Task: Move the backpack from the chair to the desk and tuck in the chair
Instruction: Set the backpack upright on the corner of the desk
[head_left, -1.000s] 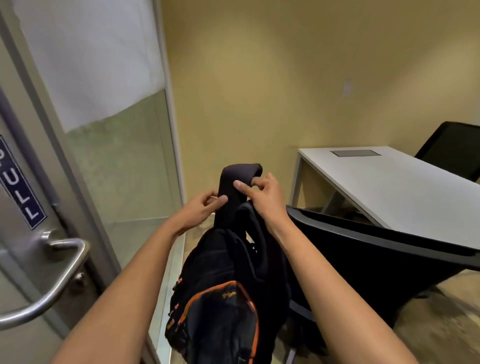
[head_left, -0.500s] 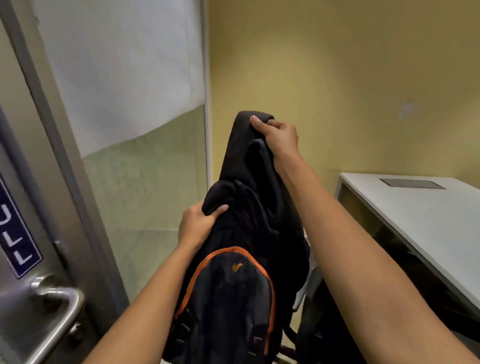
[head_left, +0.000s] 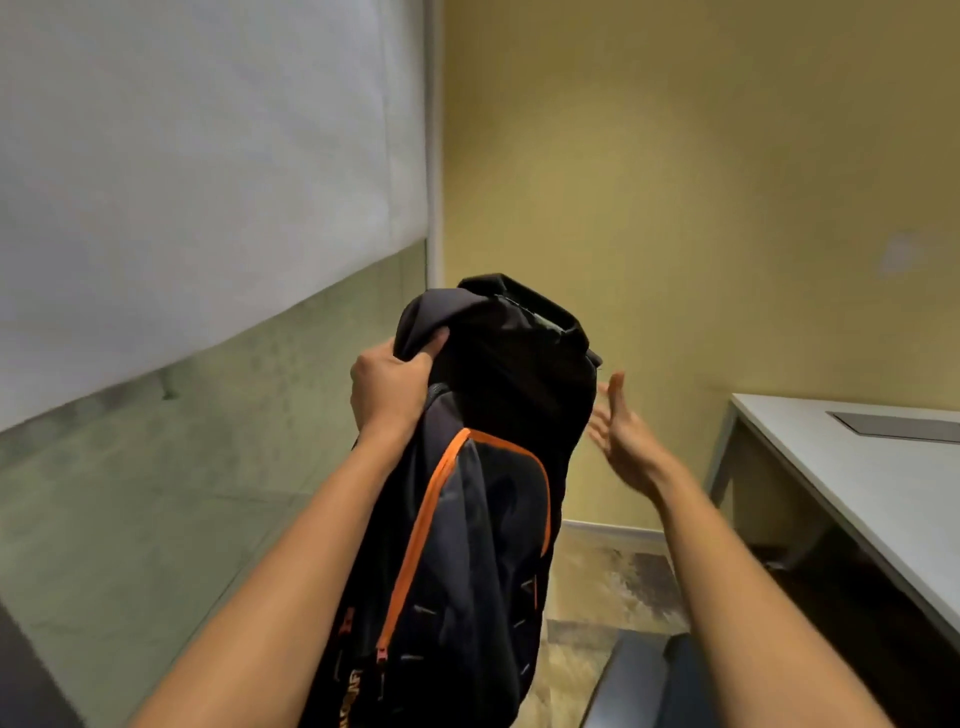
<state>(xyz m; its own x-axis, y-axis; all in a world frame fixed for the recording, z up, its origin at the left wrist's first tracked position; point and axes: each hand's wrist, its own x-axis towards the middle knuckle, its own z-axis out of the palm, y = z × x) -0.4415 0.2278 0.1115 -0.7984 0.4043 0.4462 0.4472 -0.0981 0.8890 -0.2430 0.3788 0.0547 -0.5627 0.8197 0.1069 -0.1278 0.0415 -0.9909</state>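
At lower centre of the frame our black fabric backpack with orange zip trim (head_left: 467, 545) hangs in the air. Our left hand (head_left: 387, 387) clutches its top fabric; our right hand (head_left: 621, 436) is spread open beside it, holding nothing. At right stands the white rectangular desk (head_left: 852, 467).

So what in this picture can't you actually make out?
Only the head view is available.
- Chair: only a dark corner shows at the bottom edge, the rest cut off.
- Backpack: its bottom runs past the frame's lower edge, and the lettering there is too cut off to read.
- Right hand: open beside the backpack but motion-blurred, so contact is unclear.
- Desk: cut off at the right edge.
- Left hand: its fingertips are buried in the backpack's fabric.
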